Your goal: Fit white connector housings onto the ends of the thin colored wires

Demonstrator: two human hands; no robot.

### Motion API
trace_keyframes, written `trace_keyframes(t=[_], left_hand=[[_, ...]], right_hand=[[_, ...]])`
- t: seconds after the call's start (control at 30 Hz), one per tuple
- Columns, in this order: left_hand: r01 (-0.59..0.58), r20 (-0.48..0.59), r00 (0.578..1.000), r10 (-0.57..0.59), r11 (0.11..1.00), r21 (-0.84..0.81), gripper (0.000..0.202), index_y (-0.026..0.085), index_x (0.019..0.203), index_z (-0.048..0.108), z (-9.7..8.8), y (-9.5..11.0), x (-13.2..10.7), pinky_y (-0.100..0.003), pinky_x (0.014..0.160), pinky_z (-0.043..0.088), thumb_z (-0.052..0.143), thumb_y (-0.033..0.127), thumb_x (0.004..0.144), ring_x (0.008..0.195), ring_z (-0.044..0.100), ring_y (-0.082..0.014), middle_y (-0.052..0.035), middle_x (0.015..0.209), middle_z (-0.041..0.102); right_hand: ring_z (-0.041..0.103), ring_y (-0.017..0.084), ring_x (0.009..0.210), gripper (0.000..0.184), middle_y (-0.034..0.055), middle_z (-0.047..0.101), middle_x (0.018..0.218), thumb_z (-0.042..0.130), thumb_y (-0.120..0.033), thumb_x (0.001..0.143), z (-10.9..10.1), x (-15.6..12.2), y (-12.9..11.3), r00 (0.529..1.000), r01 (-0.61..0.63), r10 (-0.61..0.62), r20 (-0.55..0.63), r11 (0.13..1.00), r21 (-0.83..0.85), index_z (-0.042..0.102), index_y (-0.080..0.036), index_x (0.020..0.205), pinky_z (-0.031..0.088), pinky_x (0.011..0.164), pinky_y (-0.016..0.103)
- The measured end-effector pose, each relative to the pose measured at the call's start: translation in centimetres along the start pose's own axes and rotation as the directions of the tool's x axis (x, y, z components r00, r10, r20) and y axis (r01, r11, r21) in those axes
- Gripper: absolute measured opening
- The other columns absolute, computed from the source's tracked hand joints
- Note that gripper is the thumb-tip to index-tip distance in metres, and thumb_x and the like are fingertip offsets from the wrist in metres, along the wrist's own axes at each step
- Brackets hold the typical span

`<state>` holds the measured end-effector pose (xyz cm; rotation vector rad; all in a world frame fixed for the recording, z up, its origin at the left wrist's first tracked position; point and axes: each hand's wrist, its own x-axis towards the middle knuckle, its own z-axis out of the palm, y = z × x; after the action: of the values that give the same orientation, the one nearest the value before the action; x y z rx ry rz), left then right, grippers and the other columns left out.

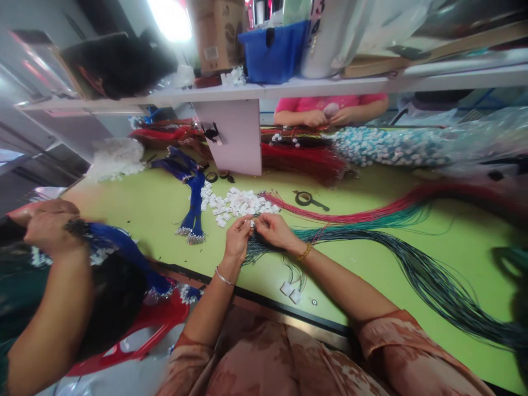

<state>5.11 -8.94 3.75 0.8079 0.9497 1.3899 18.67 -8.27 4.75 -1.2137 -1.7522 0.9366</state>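
Note:
My left hand [237, 238] pinches a small white connector [252, 223] at its fingertips. Close beside it, my right hand [275, 231] has its fingers pressed together at the connector; what lies between them is too small to make out. Under both hands runs a bundle of dark wires [371, 235] that sweeps off to the right. Just beyond my fingers lies a heap of white connectors [241, 202]. Two wired white connectors [291, 291] rest on the table near my right forearm.
Red wires [350, 218] and green wires [391, 220] stretch across the green table [264, 269]. A black roll of tape [304, 198] and blue wire bundles [196, 206] lie farther back. A co-worker's arm [58, 275] is at left; another person's hands [330, 116] work beyond the shelf [330, 87].

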Motion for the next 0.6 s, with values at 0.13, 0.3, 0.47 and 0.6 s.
trace_keyframes(t=[0.13, 0.3, 0.47, 0.6], left_hand=[[-0.026, -0.02, 0.999, 0.028, 0.996, 0.085, 0.025, 0.015, 0.086, 0.073, 0.1, -0.2, -0.2, -0.02, 0.053, 0.038, 0.079, 0.028, 0.065, 0.054, 0.047, -0.0069, 0.0019, 0.061, 0.06], [0.045, -0.066, 0.997, -0.043, 0.999, 0.028, 0.02, 0.014, 0.08, 0.073, -0.7, 0.8, 0.2, -0.019, 0.049, 0.036, 0.075, 0.024, 0.063, 0.055, 0.05, -0.0068, -0.003, 0.071, 0.067], [0.112, -0.061, 0.992, -0.109, 0.993, 0.036, 0.014, 0.013, 0.072, 0.073, -1.4, 1.2, 0.6, -0.019, 0.047, 0.036, 0.07, 0.02, 0.06, 0.058, 0.054, -0.0093, -0.0047, 0.068, 0.066], [0.127, -0.04, 0.991, -0.125, 0.99, 0.054, 0.013, 0.013, 0.072, 0.073, -1.5, 0.9, 0.5, -0.019, 0.046, 0.036, 0.068, 0.019, 0.061, 0.057, 0.054, -0.0095, -0.0046, 0.068, 0.067]], right_hand=[[0.038, 0.01, 0.053, 0.024, -0.0026, 0.05, 0.057, 0.052, -0.033, 0.083, 0.0, 0.2, 0.3, 1.0, 0.008, -0.009, -0.013, 0.998, -0.063, 0.053, -0.017, 0.066, 0.028, 0.053, 0.023], [0.049, 0.012, 0.064, 0.023, 0.0007, 0.06, 0.07, 0.048, -0.031, 0.087, -3.1, 2.3, 1.9, 0.996, 0.088, -0.086, 0.035, 0.994, -0.057, 0.06, -0.015, 0.075, 0.034, 0.061, 0.023], [0.052, 0.014, 0.068, 0.011, 0.0039, 0.065, 0.077, 0.06, -0.025, 0.079, -4.5, 2.9, 3.7, 0.984, 0.043, 0.034, 0.173, 0.906, -0.422, 0.066, -0.016, 0.078, 0.031, 0.061, 0.024], [0.055, 0.018, 0.075, 0.016, 0.0091, 0.066, 0.087, 0.057, -0.028, 0.084, -3.3, 2.4, 3.4, 0.989, 0.046, 0.053, 0.141, 0.782, -0.621, 0.068, -0.017, 0.082, 0.029, 0.061, 0.026]])
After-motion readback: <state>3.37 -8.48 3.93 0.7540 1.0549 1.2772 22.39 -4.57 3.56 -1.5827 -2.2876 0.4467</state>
